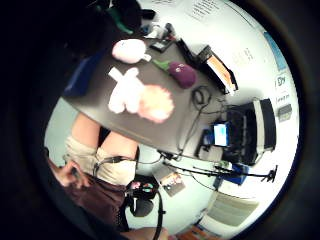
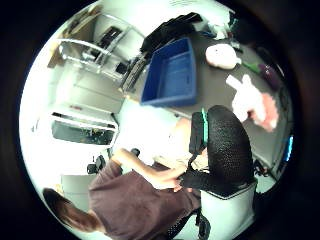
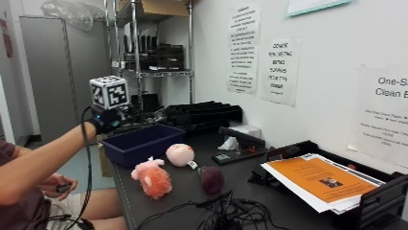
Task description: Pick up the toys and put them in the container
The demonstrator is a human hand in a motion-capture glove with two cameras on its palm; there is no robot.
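Observation:
Three plush toys lie on the black table (image 3: pixel 178 201): a fluffy pink one (image 3: pixel 152 178), a round pale pink one (image 3: pixel 180 154) and a purple eggplant (image 3: pixel 211 179). A blue container (image 3: pixel 141 143) stands behind them near the table's left end and looks empty. My gloved right hand (image 3: pixel 108 120) is raised in the air over the container's left end, well above the toys, holding nothing. From that height the palm views show the fluffy toy (image 1: pixel 140 97), the round toy (image 1: pixel 129 50), the eggplant (image 1: pixel 182 74) and the container (image 2: pixel 170 75).
A tangle of cables (image 3: pixel 223 211) lies at the table's front. An orange-covered stack of papers (image 3: pixel 319 179) sits in a black tray at the right. Black trays (image 3: pixel 204 112) and a flat black device (image 3: pixel 239 154) stand by the wall. A black chair (image 2: pixel 227 145) is beside the table.

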